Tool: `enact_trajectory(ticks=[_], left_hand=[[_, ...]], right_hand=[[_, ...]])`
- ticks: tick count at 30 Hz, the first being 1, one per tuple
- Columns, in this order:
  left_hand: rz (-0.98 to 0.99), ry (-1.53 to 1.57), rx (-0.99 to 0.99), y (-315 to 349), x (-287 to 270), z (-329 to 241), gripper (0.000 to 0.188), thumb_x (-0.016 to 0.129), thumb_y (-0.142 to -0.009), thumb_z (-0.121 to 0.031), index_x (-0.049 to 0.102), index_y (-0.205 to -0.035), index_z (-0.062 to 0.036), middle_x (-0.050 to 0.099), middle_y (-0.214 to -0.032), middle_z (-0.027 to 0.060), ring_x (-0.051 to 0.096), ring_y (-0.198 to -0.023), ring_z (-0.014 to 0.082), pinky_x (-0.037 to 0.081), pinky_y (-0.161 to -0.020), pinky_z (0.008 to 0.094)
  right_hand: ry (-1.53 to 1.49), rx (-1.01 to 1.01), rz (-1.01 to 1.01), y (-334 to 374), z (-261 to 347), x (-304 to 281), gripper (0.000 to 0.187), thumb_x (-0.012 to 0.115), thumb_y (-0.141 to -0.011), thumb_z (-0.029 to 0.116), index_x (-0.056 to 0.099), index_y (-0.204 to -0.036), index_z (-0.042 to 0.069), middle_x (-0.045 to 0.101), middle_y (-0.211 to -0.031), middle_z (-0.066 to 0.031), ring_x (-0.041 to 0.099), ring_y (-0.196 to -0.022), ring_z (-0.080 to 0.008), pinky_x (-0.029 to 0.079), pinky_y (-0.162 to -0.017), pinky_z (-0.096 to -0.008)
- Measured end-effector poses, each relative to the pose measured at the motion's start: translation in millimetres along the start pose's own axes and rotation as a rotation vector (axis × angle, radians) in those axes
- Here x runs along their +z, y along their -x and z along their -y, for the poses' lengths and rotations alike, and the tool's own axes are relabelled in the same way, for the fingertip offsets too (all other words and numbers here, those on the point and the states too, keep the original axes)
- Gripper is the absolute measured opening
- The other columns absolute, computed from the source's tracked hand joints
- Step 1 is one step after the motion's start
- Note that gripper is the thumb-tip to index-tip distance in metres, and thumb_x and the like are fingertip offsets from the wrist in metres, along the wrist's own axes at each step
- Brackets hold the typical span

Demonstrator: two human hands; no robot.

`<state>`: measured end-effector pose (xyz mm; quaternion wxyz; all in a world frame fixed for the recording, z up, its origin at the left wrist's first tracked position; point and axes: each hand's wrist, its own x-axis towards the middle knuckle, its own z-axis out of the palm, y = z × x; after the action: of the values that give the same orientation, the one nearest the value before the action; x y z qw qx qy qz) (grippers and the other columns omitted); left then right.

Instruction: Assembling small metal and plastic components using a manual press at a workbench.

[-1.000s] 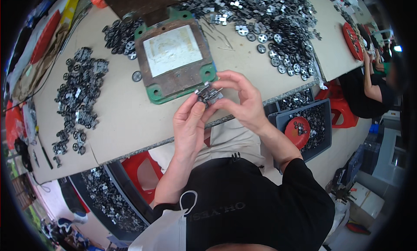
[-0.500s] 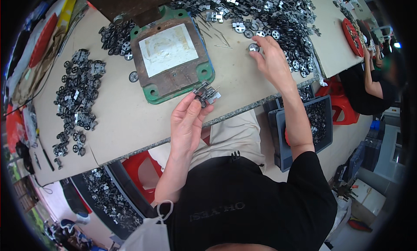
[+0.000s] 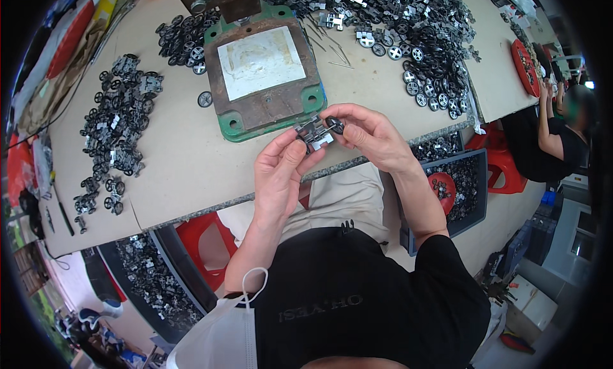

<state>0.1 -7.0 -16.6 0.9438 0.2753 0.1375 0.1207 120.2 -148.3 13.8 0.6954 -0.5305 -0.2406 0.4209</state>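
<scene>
My left hand (image 3: 281, 168) pinches a small grey toy car chassis (image 3: 311, 134) above the table, near the front edge of a green press base. Between the thumb and fingers of my right hand (image 3: 377, 139) is a small black spoked wheel (image 3: 334, 124). The wheel sits against the end of the thin axle on the chassis's right side; how far the axle enters it I cannot tell. The press base (image 3: 227, 128) carries a white pad (image 3: 262, 61) on its rusty plate. One loose wheel (image 3: 204, 99) lies to its left.
Heaped on the left are wheeled chassis (image 3: 115, 133). Loose wheels (image 3: 431, 91) and a big pile of chassis (image 3: 408, 11) lie at the far right, beside thin metal rods (image 3: 341, 55). Below the table stand grey bins (image 3: 476, 161) of parts. A co-worker (image 3: 559, 133) sits at the right.
My right hand has come from the wheel pile back to the left, bringing a wheel to the chassis. My left hand still holds the chassis. The view has shifted slightly.
</scene>
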Motion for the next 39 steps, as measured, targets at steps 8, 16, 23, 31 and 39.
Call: enact_trajectory(ticks=[8, 16, 23, 31, 39], left_hand=[[-0.003, -0.019, 0.030, 1, 2, -2, 0.023, 0.052, -0.087, -0.003, 0.053, -0.110, 0.0020, 0.062, -0.098, 0.0125, 0.062, -0.089, 0.0180, 0.054, -0.081, 0.0329], [-0.008, -0.053, 0.046, 1, 5, -2, 0.023, 0.053, -0.087, -0.003, 0.053, -0.109, 0.0020, 0.061, -0.099, 0.0125, 0.061, -0.089, 0.0186, 0.054, -0.081, 0.0333], [-0.034, -0.152, 0.111, 2, 5, -2, 0.026, 0.057, -0.084, -0.001, 0.054, -0.109, 0.0029, 0.061, -0.098, 0.0134, 0.061, -0.090, 0.0186, 0.053, -0.081, 0.0328], [-0.038, -0.266, 0.158, 1, 0, 1, 0.025, 0.058, -0.083, 0.000, 0.055, -0.107, 0.0019, 0.062, -0.098, 0.0138, 0.061, -0.090, 0.0182, 0.053, -0.080, 0.0327], [0.005, -0.058, 0.037, 0, 3, 4, 0.021, 0.055, -0.087, -0.007, 0.056, -0.107, -0.0024, 0.060, -0.103, 0.0111, 0.061, -0.091, 0.0195, 0.053, -0.083, 0.0365]], right_hand=[[0.016, 0.006, -0.050, -1, 1, 0, 0.031, 0.054, -0.089, 0.015, 0.052, -0.117, 0.002, 0.053, -0.096, 0.0008, 0.043, -0.078, -0.0058, 0.038, -0.073, -0.0205], [0.027, -0.033, -0.035, 1, 2, -3, 0.032, 0.054, -0.088, 0.015, 0.051, -0.118, 0.001, 0.053, -0.101, -0.0008, 0.045, -0.081, -0.0055, 0.039, -0.075, -0.0207], [0.136, -0.081, -0.053, -1, 2, -2, 0.030, 0.056, -0.087, 0.013, 0.053, -0.115, 0.000, 0.057, -0.104, -0.0031, 0.052, -0.092, -0.0073, 0.041, -0.082, -0.0228], [0.427, 0.076, -0.116, 0, -4, -8, 0.022, 0.058, -0.087, 0.014, 0.059, -0.102, -0.002, 0.061, -0.092, -0.0032, 0.054, -0.080, -0.0057, 0.043, -0.070, -0.0200], [0.150, -0.115, -0.180, -2, -4, 10, 0.026, 0.060, -0.085, 0.015, 0.059, -0.106, 0.001, 0.055, -0.085, -0.0007, 0.048, -0.072, -0.0068, 0.040, -0.065, -0.0203]])
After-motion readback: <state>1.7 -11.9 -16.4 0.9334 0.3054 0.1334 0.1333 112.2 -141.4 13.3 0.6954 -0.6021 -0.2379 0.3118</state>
